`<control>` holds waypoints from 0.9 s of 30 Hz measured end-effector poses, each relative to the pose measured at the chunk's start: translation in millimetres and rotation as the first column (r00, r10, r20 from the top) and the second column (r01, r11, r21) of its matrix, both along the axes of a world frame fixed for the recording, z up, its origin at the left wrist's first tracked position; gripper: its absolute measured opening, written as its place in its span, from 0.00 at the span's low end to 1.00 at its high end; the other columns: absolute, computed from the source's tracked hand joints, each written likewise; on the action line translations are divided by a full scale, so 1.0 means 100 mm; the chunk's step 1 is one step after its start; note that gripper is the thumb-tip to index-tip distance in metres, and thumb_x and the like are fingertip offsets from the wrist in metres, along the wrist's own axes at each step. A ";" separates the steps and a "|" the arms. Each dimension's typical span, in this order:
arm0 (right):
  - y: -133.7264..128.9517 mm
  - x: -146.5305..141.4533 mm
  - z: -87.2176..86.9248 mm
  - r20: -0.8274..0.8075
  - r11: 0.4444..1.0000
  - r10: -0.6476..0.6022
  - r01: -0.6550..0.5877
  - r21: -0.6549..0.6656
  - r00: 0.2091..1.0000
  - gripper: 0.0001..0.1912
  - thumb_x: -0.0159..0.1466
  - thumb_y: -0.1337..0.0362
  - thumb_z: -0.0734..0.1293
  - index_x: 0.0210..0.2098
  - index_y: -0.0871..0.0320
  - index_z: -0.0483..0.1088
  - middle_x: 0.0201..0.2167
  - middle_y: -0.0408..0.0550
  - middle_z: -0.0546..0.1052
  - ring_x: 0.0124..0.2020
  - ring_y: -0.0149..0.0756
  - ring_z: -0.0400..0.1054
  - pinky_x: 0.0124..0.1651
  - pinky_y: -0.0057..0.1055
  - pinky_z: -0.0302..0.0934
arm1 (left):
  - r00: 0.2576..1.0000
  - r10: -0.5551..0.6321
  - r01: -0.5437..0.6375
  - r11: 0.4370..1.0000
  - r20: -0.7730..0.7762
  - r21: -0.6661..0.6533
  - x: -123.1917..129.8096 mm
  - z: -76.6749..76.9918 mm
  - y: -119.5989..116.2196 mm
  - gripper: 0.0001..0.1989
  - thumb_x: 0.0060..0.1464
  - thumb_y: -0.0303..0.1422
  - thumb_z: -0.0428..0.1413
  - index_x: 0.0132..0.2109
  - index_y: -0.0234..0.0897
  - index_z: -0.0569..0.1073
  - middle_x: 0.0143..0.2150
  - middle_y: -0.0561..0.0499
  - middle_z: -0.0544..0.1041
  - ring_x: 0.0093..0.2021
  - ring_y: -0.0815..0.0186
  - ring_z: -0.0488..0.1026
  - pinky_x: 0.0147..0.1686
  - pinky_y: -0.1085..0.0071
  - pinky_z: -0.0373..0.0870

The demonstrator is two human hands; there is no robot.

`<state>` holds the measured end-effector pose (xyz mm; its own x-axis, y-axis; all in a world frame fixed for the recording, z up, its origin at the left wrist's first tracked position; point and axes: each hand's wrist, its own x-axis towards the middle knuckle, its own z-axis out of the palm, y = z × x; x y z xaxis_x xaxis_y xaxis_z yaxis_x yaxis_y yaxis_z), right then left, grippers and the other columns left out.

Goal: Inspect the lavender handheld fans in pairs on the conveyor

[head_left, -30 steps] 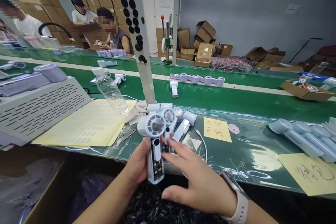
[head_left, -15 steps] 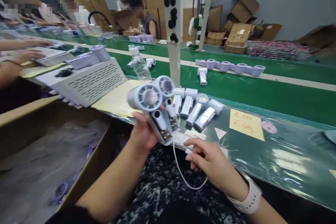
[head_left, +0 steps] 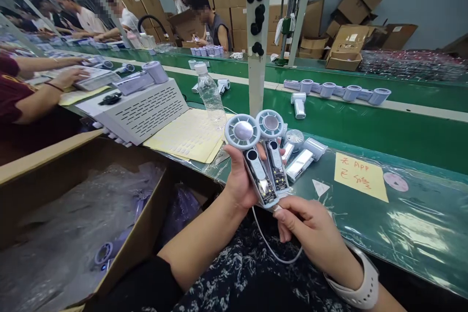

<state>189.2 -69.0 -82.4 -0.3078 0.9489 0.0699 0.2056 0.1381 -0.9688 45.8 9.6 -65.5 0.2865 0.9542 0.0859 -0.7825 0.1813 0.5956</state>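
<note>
Two pale blue handheld fans are held side by side in my left hand (head_left: 239, 183), the nearer fan (head_left: 244, 130) and the farther fan (head_left: 271, 123). Both handles show bare circuit boards near their lower ends. My right hand (head_left: 310, 222), with a white watch on the wrist, pinches a white cable plug (head_left: 278, 208) at the bottom of the nearer fan. The white cable (head_left: 272, 256) loops down below the hands. Behind the held fans, more silver-white fans (head_left: 302, 163) lie on the table, partly hidden.
A vented metal box (head_left: 149, 107) carries a purple fan. Beside it are yellow sheets (head_left: 186, 134) and a clear bottle (head_left: 211, 92). A carton (head_left: 146, 214) stands at lower left. Purple fans (head_left: 353, 92) line the green belt (head_left: 409, 131). Co-workers sit at left and behind.
The view has turned left. The two fans now face me more squarely, and my right hand has brought the cable plug up to the nearer fan's bottom end.
</note>
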 end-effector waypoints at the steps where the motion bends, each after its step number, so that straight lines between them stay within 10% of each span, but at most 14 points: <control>1: 0.00 -0.02 0.00 -0.008 1.000 -0.008 0.008 0.000 1.000 0.24 0.72 0.51 0.64 0.22 0.55 0.68 0.17 0.44 0.75 0.21 0.34 0.69 0.28 0.30 0.59 | 1.000 0.006 -0.006 1.000 0.002 -0.015 -0.01 -0.01 0.00 0.36 0.37 0.68 0.64 0.27 0.36 0.72 0.45 0.46 0.82 0.48 0.51 0.81 0.48 0.56 0.80; 10: -0.10 -0.31 -0.18 -0.292 0.961 -0.231 0.170 -0.219 0.928 0.25 0.71 0.43 0.64 0.26 0.54 0.63 0.13 0.35 0.63 0.14 0.30 0.62 0.20 0.26 0.55 | 0.985 0.173 -0.173 0.985 -0.026 0.030 0.02 -0.09 -0.05 0.37 0.32 0.68 0.65 0.26 0.36 0.73 0.46 0.47 0.82 0.42 0.59 0.80 0.41 0.65 0.78; 18: -0.06 -0.13 -0.05 -0.001 0.959 -0.088 0.086 0.270 0.996 0.15 0.75 0.57 0.62 0.33 0.53 0.70 0.42 0.49 0.77 0.44 0.41 0.72 0.48 0.32 0.66 | 0.984 0.093 -0.079 0.992 0.151 -0.101 -0.02 0.00 -0.04 0.36 0.38 0.68 0.63 0.26 0.36 0.70 0.45 0.48 0.81 0.42 0.60 0.79 0.43 0.64 0.78; 27: -0.15 -0.18 -0.23 -0.142 0.957 -0.284 0.272 -0.099 0.948 0.26 0.74 0.47 0.62 0.24 0.54 0.66 0.17 0.42 0.70 0.21 0.34 0.67 0.29 0.28 0.61 | 0.986 0.152 -0.160 0.979 0.072 0.124 -0.01 -0.08 -0.13 0.38 0.34 0.70 0.63 0.25 0.35 0.72 0.47 0.45 0.82 0.41 0.59 0.80 0.40 0.65 0.80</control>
